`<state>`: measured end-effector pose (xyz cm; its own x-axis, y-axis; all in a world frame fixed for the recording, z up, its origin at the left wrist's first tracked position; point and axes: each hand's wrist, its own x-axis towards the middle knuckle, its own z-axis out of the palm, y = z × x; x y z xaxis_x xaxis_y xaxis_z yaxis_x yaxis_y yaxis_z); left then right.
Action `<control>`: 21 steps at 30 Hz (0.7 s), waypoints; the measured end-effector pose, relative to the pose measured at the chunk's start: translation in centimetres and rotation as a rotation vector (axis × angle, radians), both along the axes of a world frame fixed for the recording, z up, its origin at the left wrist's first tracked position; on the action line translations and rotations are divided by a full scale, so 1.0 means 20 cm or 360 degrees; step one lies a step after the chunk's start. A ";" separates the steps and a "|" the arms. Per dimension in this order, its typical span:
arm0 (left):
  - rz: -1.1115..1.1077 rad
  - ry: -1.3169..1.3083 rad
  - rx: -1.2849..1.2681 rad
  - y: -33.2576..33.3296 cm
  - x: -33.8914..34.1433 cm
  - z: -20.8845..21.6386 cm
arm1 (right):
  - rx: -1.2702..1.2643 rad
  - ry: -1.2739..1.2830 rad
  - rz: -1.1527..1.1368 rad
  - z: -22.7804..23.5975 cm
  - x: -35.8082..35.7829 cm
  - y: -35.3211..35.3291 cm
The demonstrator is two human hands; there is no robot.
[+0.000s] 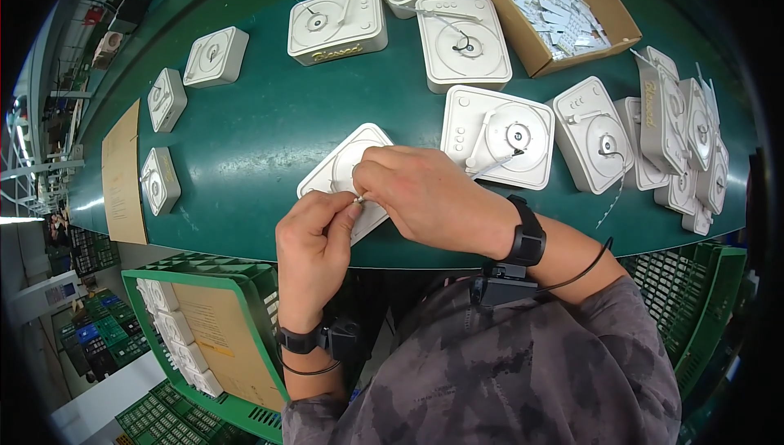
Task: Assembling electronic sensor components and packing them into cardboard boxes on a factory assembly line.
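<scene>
The left hand [314, 241] pinches a small whitish piece [359, 199] between thumb and fingertips. The right hand [416, 192] curls in against it from the other side, its fingertips partly hidden, so whether it grips too cannot be told. Both hands are over the near edge of a white, rounded-corner plastic housing shaped like a record player [349, 149], tilted diagonally on the glossy green tabletop [245, 122]. Just right is a similar white record-player-shaped unit with a dark wire [500, 136]. Farther off, an open brown cardboard box [510, 27] contains thin white strips [559, 16].
</scene>
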<state>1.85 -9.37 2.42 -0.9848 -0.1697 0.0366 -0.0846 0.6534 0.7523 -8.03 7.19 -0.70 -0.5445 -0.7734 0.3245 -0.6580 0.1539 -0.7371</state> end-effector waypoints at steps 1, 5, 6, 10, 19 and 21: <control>0.0003 0.0001 -0.0019 0.00 0.00 0.00 | 0.0000 0.0001 0.0001 0.00 0.00 0.00; -0.0011 0.0023 -0.0070 0.02 0.00 0.01 | 0.0026 0.0121 -0.0021 0.00 0.02 0.00; -0.0019 0.0048 -0.0110 0.02 0.00 0.01 | 0.0027 0.0134 -0.0021 0.00 0.02 0.00; 0.0004 0.0099 -0.0170 0.03 0.00 0.00 | -0.0008 0.0167 -0.0065 -0.02 0.03 -0.01; -0.0049 0.0095 -0.0140 0.02 0.00 0.00 | -0.0061 0.0072 -0.0100 -0.02 0.03 -0.01; -0.0037 0.0085 -0.0096 0.02 0.00 0.00 | -0.0067 0.0090 -0.0095 -0.01 0.03 -0.01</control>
<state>1.75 -9.05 2.38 -0.9848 -0.1428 0.0987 -0.0297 0.6989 0.7146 -7.42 6.99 -1.00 -0.5693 -0.7251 0.3874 -0.6892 0.1640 -0.7058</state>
